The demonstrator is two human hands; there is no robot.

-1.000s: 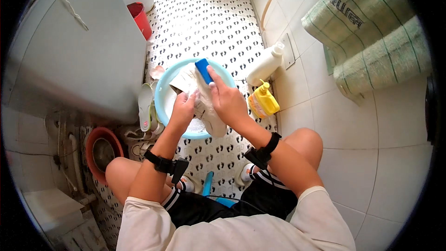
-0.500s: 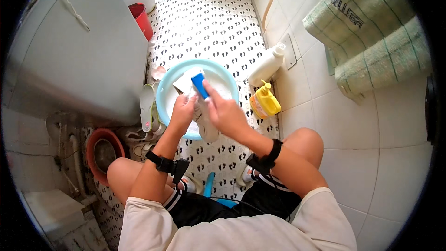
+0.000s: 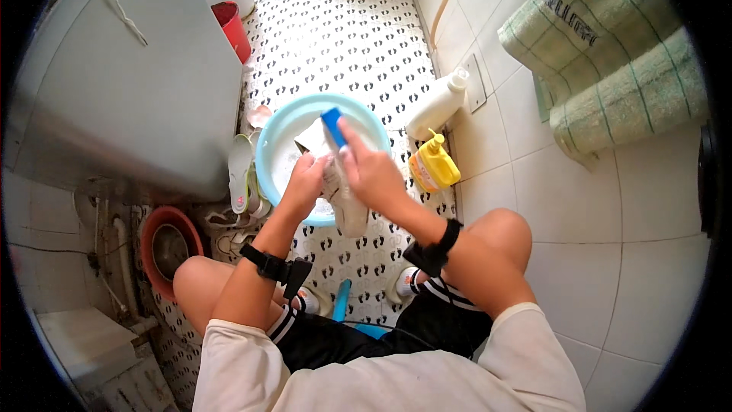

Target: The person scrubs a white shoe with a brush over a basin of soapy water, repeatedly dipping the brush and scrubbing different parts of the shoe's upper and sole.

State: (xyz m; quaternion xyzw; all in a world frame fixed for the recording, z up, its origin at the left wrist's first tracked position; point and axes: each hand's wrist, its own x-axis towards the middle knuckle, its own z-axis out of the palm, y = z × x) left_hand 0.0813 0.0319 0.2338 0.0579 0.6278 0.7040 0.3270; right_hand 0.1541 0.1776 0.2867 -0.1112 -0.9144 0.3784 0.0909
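Note:
Over a light blue basin [image 3: 264, 159] with whitish, sudsy water, my left hand [image 3: 306, 181] grips a pale shoe [image 3: 351, 215]. One end of the shoe hangs past the basin's near rim, and its other end lies over the water. My right hand [image 3: 377, 177] is closed around a brush with a blue back [image 3: 333, 125], pressed against the shoe's upper part. The brush's bristles are hidden. My fingers cover the middle of the shoe.
Right of the basin stand a yellow pump bottle [image 3: 435, 164] and a white bottle [image 3: 438, 109] by the tiled wall. Sandals [image 3: 240, 174] lie to the left, near a reddish-brown bucket [image 3: 149, 248]. A green towel [image 3: 610, 69] hangs at right; a grey cabinet [image 3: 145, 91] stands left.
The brush has moved slightly up along the shoe with my right hand. The shoe's near end has shifted a little toward me and to the right.

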